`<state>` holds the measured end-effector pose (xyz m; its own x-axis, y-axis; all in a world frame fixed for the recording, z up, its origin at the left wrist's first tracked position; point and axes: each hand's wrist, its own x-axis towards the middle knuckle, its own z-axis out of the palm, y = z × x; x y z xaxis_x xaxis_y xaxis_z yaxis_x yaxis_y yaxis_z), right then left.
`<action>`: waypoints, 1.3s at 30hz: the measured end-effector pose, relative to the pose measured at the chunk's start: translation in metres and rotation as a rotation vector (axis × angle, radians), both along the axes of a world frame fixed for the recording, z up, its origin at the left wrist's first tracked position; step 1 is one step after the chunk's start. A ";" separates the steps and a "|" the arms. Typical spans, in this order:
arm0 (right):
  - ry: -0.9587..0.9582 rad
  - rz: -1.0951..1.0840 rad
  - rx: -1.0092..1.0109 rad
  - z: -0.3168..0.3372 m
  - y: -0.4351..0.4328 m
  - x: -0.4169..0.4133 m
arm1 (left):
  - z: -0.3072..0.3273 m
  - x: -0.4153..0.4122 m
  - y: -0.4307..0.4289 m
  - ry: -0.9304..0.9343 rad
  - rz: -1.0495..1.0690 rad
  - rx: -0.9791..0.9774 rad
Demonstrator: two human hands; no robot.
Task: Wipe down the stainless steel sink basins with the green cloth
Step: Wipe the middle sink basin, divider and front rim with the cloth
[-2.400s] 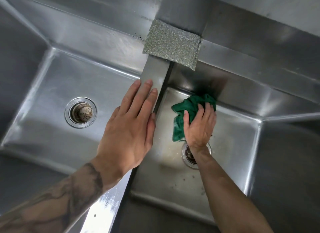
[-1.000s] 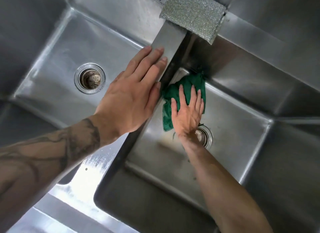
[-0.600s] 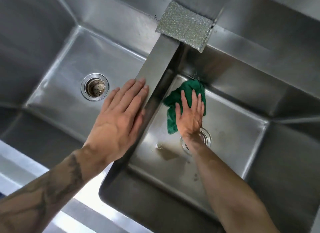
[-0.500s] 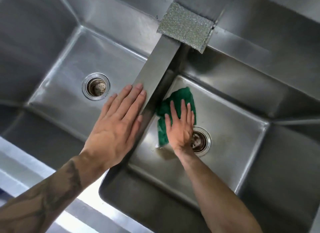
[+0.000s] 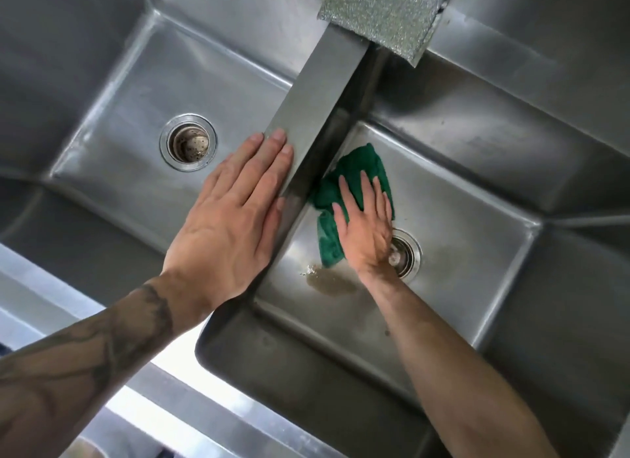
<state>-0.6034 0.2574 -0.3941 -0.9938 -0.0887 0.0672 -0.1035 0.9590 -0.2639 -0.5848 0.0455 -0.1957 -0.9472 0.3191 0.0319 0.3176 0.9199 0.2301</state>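
Two stainless steel basins lie below me, split by a flat steel divider (image 5: 317, 109). The green cloth (image 5: 354, 171) lies crumpled on the floor of the right basin (image 5: 470, 225), against the divider wall. My right hand (image 5: 366, 229) presses flat on the cloth with fingers spread, its wrist partly covering the right drain (image 5: 407, 254). My left hand (image 5: 235, 218) rests flat on the divider, fingers together, holding nothing. A brownish wet patch (image 5: 329, 282) sits on the basin floor just below the cloth.
A silver scouring pad (image 5: 381, 12) lies on the back ledge where the divider ends. The left basin (image 5: 112, 116) has an open drain with a strainer (image 5: 188, 142). The bright front rim (image 5: 191, 399) runs along the near side.
My right hand has slid the cloth from the back corner of the right basin toward me along the divider, closer to the drain. My left hand moved slightly nearer along the divider.
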 end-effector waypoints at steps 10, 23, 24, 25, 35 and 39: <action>-0.005 -0.269 -0.011 0.007 -0.003 -0.009 | -0.004 -0.002 -0.005 -0.052 -0.028 -0.071; -0.042 -0.161 -0.048 0.009 -0.020 0.029 | -0.008 -0.006 -0.004 -0.103 -0.067 -0.166; -0.044 -0.131 -0.061 0.010 -0.031 0.034 | -0.008 -0.007 -0.004 -0.095 -0.069 -0.167; -0.050 -0.072 -0.079 0.010 -0.037 0.040 | -0.008 -0.007 -0.004 -0.089 -0.070 -0.157; -0.144 0.211 -0.035 0.015 0.028 0.105 | -0.009 -0.007 -0.005 -0.084 -0.070 -0.167; -0.123 0.205 -0.001 0.015 -0.016 0.103 | -0.007 -0.006 -0.005 -0.085 -0.055 -0.130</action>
<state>-0.5006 0.2412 -0.3790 -0.9556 -0.2899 -0.0532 -0.2634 0.9209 -0.2874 -0.5909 0.0406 -0.2025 -0.9258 0.3665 -0.0926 0.3526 0.9255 0.1386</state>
